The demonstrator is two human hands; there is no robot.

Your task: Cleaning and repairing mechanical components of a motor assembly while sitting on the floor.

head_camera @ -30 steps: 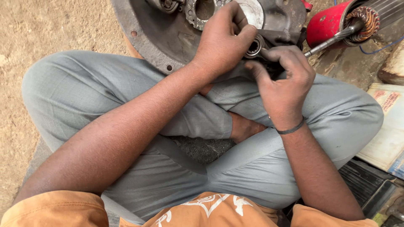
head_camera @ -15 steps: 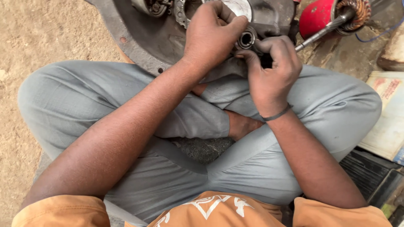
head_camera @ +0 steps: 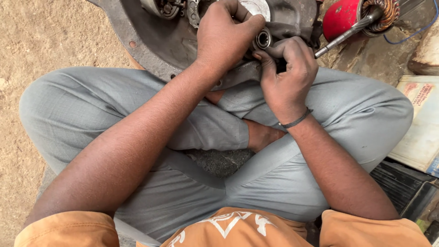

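Note:
I sit cross-legged in grey trousers. A small round steel bearing [head_camera: 262, 39] is pinched between the fingertips of my left hand [head_camera: 225, 36] and those of my right hand [head_camera: 287, 68]. Both hands hover over a dark grey metal machine housing [head_camera: 155, 41] that rests on my legs. My right hand wears a thin black wristband and curls its fingers around a dark part below the bearing; what that part is stays hidden. Gears and a round silver disc [head_camera: 256, 6] show inside the housing behind my left hand.
A red motor armature [head_camera: 347, 16] with copper windings and a steel shaft lies at the upper right. A worn book or carton [head_camera: 423, 119] lies at the right, dark metal grating [head_camera: 402, 187] below it. Sandy ground [head_camera: 41, 36] spreads on the left.
Both hands and the housing have shifted upward in view as my head tilted. The hands keep hold of the bearing, with the fingers turning slightly around it.

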